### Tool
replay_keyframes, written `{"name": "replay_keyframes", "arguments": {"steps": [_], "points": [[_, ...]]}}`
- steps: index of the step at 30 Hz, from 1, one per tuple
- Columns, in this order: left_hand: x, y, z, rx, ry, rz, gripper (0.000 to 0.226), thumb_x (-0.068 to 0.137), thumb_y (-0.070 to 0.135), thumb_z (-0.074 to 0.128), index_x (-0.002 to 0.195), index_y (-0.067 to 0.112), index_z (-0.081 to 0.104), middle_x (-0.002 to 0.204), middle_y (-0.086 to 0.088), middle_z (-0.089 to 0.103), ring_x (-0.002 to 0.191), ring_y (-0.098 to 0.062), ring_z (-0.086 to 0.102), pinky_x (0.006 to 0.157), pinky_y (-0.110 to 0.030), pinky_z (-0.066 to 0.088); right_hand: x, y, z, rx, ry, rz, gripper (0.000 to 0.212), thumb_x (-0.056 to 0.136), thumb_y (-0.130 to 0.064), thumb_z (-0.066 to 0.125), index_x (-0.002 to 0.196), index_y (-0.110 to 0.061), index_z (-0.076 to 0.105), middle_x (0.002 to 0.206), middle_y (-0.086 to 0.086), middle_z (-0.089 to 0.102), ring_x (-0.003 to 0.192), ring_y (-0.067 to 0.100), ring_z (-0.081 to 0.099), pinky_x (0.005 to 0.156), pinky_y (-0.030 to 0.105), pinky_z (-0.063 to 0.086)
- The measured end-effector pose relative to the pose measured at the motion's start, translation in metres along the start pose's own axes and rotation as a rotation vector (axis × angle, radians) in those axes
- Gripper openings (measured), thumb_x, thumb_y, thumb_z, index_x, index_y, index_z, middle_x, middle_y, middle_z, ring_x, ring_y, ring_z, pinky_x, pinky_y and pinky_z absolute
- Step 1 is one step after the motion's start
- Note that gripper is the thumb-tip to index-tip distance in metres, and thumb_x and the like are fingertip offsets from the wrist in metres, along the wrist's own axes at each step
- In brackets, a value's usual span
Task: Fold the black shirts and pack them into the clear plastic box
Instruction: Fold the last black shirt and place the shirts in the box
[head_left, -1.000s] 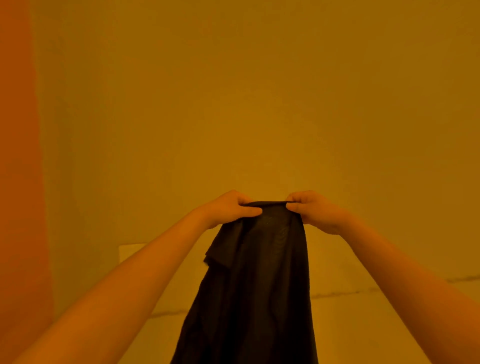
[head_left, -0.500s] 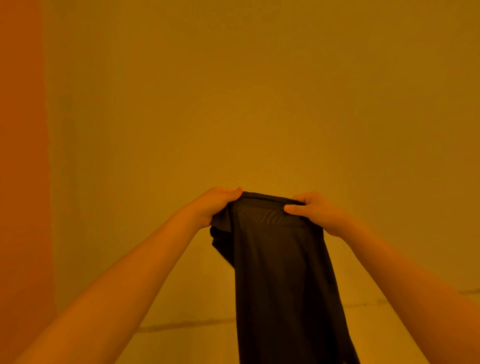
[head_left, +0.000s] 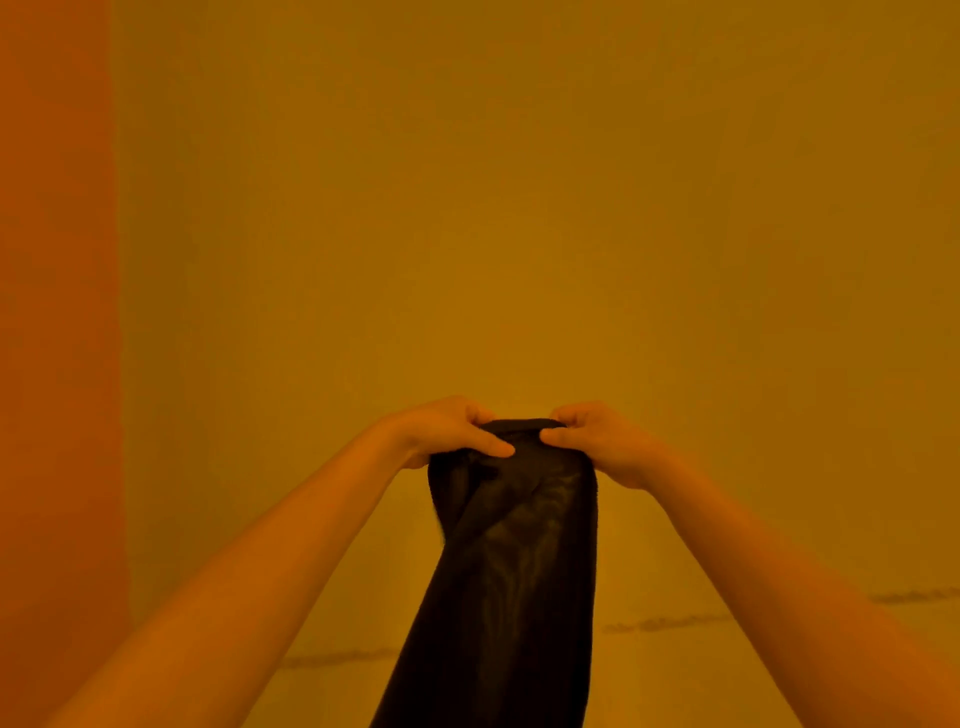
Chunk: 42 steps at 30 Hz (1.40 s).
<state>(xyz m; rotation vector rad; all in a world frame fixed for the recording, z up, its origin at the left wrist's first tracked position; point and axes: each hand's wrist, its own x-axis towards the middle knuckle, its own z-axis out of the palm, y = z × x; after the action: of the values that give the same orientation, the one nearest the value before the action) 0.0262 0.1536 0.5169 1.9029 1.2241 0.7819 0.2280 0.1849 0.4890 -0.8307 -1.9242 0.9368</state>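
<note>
A black shirt (head_left: 514, 571) hangs in the air in front of me, bunched narrow and dropping out of the bottom of the view. My left hand (head_left: 447, 431) pinches its top edge on the left. My right hand (head_left: 597, 441) pinches the same edge on the right. The two hands are close together, thumbs almost touching. The clear plastic box is not in view.
A plain yellow-lit wall (head_left: 519, 208) fills the view ahead. An orange strip (head_left: 52, 312) runs down the left side. Thin dark seams (head_left: 670, 621) cross the pale surface low in the view.
My hands have come closer together along the shirt's top edge, and the shirt now hangs narrower and more bunched. The view has shifted slightly.
</note>
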Motion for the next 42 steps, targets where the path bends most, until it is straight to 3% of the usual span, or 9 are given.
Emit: {"name": "replay_keyframes", "arguments": {"steps": [6, 8, 12, 22, 25, 30, 35, 38, 42], "points": [[-0.006, -0.007, -0.005, -0.381, 0.192, 0.14, 0.019, 0.094, 0.023, 0.05, 0.091, 0.011, 0.064, 0.085, -0.002, 0.069, 0.075, -0.01, 0.066, 0.068, -0.02, 0.054, -0.003, -0.009, -0.004, 0.078, -0.087, 0.017, 0.012, 0.086, -0.023, 0.064, 0.093, -0.014, 0.063, 0.083, 0.0, 0.069, 0.08, 0.015, 0.065, 0.062, 0.019, 0.048], [-0.005, -0.001, 0.005, -0.343, 0.183, 0.151, 0.022, 0.095, 0.027, 0.049, 0.087, 0.013, 0.065, 0.08, -0.001, 0.069, 0.071, -0.01, 0.066, 0.063, -0.02, 0.054, 0.001, -0.015, 0.006, 0.085, -0.145, 0.003, 0.035, 0.074, -0.026, 0.07, 0.107, -0.02, 0.061, 0.099, 0.002, 0.07, 0.096, 0.018, 0.066, 0.07, 0.024, 0.051], [-0.002, 0.005, 0.024, -0.242, 0.193, 0.141, 0.028, 0.094, 0.029, 0.051, 0.075, 0.011, 0.063, 0.059, 0.003, 0.066, 0.054, -0.007, 0.061, 0.05, -0.017, 0.049, 0.007, -0.022, 0.025, 0.026, -0.032, -0.094, 0.015, 0.087, -0.014, 0.063, 0.102, -0.015, 0.063, 0.095, 0.005, 0.067, 0.086, 0.014, 0.065, 0.073, 0.024, 0.053], [-0.015, -0.03, 0.008, -0.133, -0.005, 0.075, 0.011, 0.089, 0.008, 0.057, 0.09, 0.015, 0.066, 0.082, 0.005, 0.072, 0.079, -0.006, 0.068, 0.075, -0.018, 0.053, -0.004, -0.009, -0.005, 0.344, 0.266, -0.056, 0.022, 0.099, -0.018, 0.039, 0.09, -0.015, 0.059, 0.088, 0.006, 0.06, 0.077, 0.017, 0.059, 0.071, 0.03, 0.048], [-0.017, -0.038, 0.006, -0.236, 0.204, 0.16, 0.01, 0.091, 0.011, 0.055, 0.088, 0.017, 0.062, 0.072, 0.006, 0.07, 0.065, -0.004, 0.065, 0.062, -0.019, 0.05, -0.008, -0.002, -0.016, 0.274, 0.281, -0.126, 0.028, 0.099, -0.008, 0.038, 0.095, -0.025, 0.061, 0.091, 0.003, 0.057, 0.073, 0.015, 0.056, 0.063, 0.026, 0.048], [-0.022, -0.036, 0.002, -0.295, 0.344, 0.306, 0.013, 0.089, 0.005, 0.057, 0.089, 0.018, 0.061, 0.075, 0.0, 0.069, 0.062, -0.008, 0.065, 0.055, -0.019, 0.051, -0.015, -0.003, -0.033, -0.218, 0.065, -0.133, 0.044, 0.095, 0.003, 0.041, 0.109, -0.035, 0.058, 0.117, -0.004, 0.058, 0.109, 0.011, 0.054, 0.082, 0.018, 0.05], [-0.027, -0.024, -0.005, -0.016, 0.314, 0.283, 0.014, 0.087, 0.008, 0.06, 0.091, 0.019, 0.068, 0.079, 0.01, 0.069, 0.067, 0.004, 0.063, 0.063, -0.01, 0.05, -0.017, -0.019, -0.044, -0.224, -0.004, -0.009, 0.032, 0.093, 0.001, 0.046, 0.106, -0.022, 0.064, 0.094, -0.008, 0.065, 0.077, 0.002, 0.064, 0.065, 0.021, 0.056], [-0.026, -0.018, -0.009, 0.029, 0.282, 0.256, 0.018, 0.087, 0.011, 0.061, 0.101, 0.021, 0.065, 0.092, 0.005, 0.067, 0.077, -0.004, 0.065, 0.067, -0.014, 0.053, -0.015, -0.024, -0.047, -0.247, -0.003, -0.003, 0.023, 0.092, -0.001, 0.05, 0.09, -0.021, 0.062, 0.086, -0.002, 0.062, 0.07, 0.002, 0.062, 0.056, 0.018, 0.053], [-0.025, -0.017, -0.013, 0.138, 0.299, 0.25, 0.011, 0.087, 0.014, 0.062, 0.081, 0.022, 0.066, 0.078, 0.005, 0.065, 0.067, 0.002, 0.06, 0.061, -0.01, 0.047, -0.015, -0.026, -0.053, -0.291, -0.061, 0.007, 0.016, 0.091, -0.005, 0.054, 0.08, -0.015, 0.061, 0.074, -0.003, 0.06, 0.061, -0.001, 0.06, 0.052, 0.017, 0.049]]}}
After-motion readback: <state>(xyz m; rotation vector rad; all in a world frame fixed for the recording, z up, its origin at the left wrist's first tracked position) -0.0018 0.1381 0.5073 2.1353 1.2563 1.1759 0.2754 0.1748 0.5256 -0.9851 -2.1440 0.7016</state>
